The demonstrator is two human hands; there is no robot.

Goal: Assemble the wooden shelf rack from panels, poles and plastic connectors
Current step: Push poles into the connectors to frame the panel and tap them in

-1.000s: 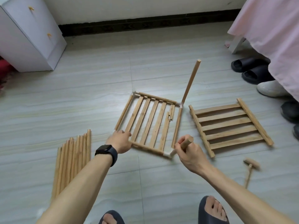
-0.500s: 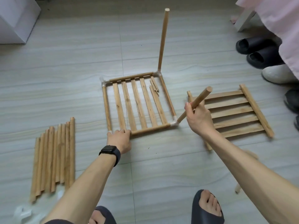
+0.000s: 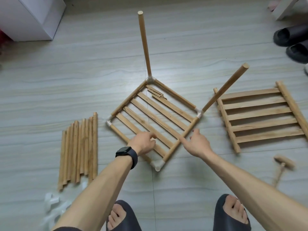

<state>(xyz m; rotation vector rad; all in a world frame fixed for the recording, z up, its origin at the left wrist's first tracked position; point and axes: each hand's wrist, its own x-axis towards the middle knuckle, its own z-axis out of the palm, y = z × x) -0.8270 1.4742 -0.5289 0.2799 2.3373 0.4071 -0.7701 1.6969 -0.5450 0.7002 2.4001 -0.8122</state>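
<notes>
shelf frame turned to a diamond, right hand off the pole, fingers spread, left hand gripping its rail

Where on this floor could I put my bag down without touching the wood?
Widest bare floor: far side, between the white cabinet and the upright pole, also between that pole and the black slippers. Crowded: the gap between framed panel and spare panel, crossed by the tilted pole.
</notes>
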